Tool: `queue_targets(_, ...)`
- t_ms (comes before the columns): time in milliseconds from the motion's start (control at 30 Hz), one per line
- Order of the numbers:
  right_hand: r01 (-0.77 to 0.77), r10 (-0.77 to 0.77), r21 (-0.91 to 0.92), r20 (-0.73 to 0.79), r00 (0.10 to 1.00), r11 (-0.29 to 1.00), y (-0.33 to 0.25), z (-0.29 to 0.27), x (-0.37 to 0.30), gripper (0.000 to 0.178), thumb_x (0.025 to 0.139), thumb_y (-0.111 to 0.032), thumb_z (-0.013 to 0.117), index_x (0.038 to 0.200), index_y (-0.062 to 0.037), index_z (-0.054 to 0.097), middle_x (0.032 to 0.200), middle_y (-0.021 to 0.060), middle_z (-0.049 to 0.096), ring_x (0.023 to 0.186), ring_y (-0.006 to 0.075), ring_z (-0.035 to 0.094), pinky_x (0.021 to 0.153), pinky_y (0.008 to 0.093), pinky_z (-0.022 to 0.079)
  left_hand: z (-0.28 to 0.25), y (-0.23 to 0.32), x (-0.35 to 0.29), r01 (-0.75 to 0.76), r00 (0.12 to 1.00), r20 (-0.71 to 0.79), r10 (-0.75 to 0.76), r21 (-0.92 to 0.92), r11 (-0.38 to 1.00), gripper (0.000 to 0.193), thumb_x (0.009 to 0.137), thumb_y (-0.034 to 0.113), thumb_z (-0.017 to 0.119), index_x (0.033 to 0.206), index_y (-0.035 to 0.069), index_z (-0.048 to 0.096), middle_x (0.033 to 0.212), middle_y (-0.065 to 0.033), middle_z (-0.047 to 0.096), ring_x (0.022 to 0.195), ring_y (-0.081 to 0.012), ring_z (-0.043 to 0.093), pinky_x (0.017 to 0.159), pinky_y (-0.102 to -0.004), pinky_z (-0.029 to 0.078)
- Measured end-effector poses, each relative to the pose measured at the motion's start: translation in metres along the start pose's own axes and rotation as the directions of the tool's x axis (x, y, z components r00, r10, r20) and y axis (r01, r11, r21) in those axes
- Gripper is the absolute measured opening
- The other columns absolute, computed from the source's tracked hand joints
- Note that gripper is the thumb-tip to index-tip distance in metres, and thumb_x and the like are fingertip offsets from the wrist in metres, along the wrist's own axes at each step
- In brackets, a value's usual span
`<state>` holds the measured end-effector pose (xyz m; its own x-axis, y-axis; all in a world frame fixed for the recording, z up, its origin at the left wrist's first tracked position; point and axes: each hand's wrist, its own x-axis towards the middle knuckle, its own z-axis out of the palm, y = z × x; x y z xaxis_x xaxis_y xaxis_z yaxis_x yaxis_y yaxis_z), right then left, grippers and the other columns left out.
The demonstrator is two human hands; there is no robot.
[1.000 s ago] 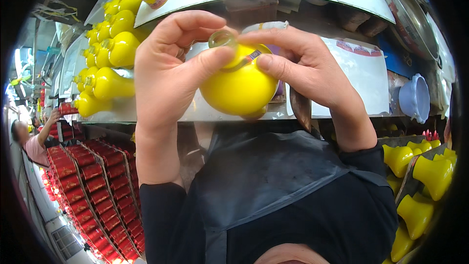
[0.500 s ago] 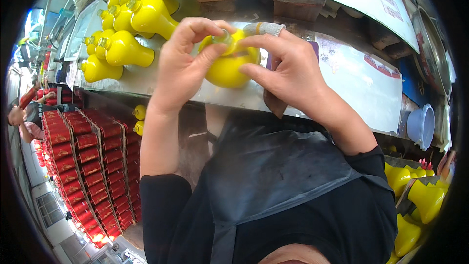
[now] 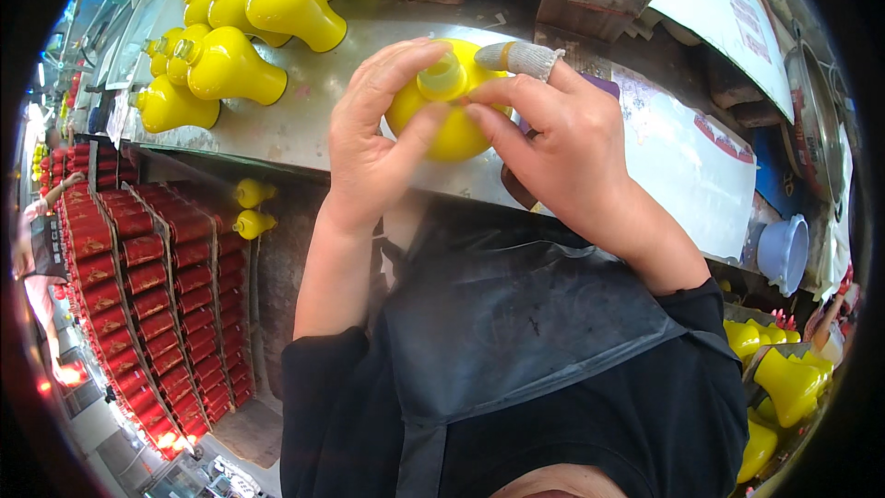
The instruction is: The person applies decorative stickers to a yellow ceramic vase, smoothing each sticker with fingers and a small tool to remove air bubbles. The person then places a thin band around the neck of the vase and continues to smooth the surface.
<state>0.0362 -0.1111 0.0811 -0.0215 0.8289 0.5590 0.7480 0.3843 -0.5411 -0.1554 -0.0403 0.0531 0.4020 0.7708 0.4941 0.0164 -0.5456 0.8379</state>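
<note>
Both my hands hold one round yellow plastic bottle [image 3: 449,124] over the edge of a grey metal worktop [image 3: 323,101]. My left hand [image 3: 373,143] cups its left side, with the thumb on the body below the short neck. My right hand [image 3: 562,143] grips the right side, and its forefinger wears a grey knitted finger cot [image 3: 524,57] that lies across the top beside the neck. The neck points toward me. My dark apron [image 3: 516,332] fills the lower middle.
Several more yellow bottles [image 3: 230,65] lie on the worktop at the upper left, and others stand at the lower right [image 3: 784,378]. Rows of red crates [image 3: 138,295] run along the left. A pale blue funnel [image 3: 784,251] sits at the right. Another person [image 3: 37,249] works at far left.
The bottle and both hands have moved up and away toward the worktop. The bottle has turned so its neck faces me, and my right forefinger now lies over its top.
</note>
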Motion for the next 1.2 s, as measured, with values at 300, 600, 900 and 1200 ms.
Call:
queue_targets(300, 0.153, -0.152, -0.153, 0.02, 0.988, 0.976, -0.002, -0.005, 0.003, 0.011, 0.084, -0.016, 0.079, 0.092, -0.0102, 0.072, 0.075, 0.0085, 0.059, 0.061, 0.0273, 0.063, 0.054, 0.0377, 0.051, 0.004, 0.006, 0.0, 0.002, 0.998, -0.058, 0.0, 0.037, 0.999, 0.045, 0.081, -0.004, 0.074, 0.125, 0.005, 0.071, 0.127, -0.0132, 0.07, 0.118, -0.0251, 0.066, 0.104, -0.0347, 0.05)
queue_targets(600, 0.245, -0.267, -0.281, -0.043, 0.963, 0.928, 0.008, -0.005, 0.002, 0.008, 0.087, -0.015, 0.074, 0.094, -0.0119, 0.071, 0.074, 0.007, 0.056, 0.061, 0.0259, 0.064, 0.053, 0.037, 0.05, 0.01, 0.01, 0.002, 0.018, 0.992, -0.122, -0.014, 0.034, 0.999, 0.043, 0.081, -0.005, 0.076, 0.122, 0.005, 0.072, 0.12, -0.0102, 0.072, 0.112, -0.0204, 0.068, 0.1, -0.0319, 0.052)
queue_targets(900, 0.053, -0.058, -0.074, -0.063, 0.996, 0.996, 0.013, 0.006, -0.031, 0.034, 0.082, -0.015, 0.081, 0.116, -0.0193, 0.078, 0.073, 0.0104, 0.057, 0.056, 0.0274, 0.061, 0.052, 0.0376, 0.051, 0.012, 0.011, 0.0, 0.031, 0.991, -0.129, -0.032, -0.008, 0.999, 0.043, 0.082, -0.007, 0.074, 0.123, 0.004, 0.071, 0.118, -0.0094, 0.071, 0.109, -0.0186, 0.068, 0.099, -0.0307, 0.051)
queue_targets(1200, -0.102, 0.107, 0.119, -0.04, 0.993, 0.988, -0.002, 0.003, -0.011, 0.026, 0.08, -0.016, 0.086, 0.104, -0.0089, 0.078, 0.068, 0.0019, 0.059, 0.06, 0.0125, 0.048, 0.054, 0.0275, 0.04, 0.012, 0.013, -0.001, 0.054, 0.993, -0.105, -0.058, -0.046, 0.997, 0.044, 0.084, -0.006, 0.073, 0.126, 0.004, 0.07, 0.12, -0.0091, 0.07, 0.111, -0.018, 0.066, 0.098, -0.0301, 0.051)
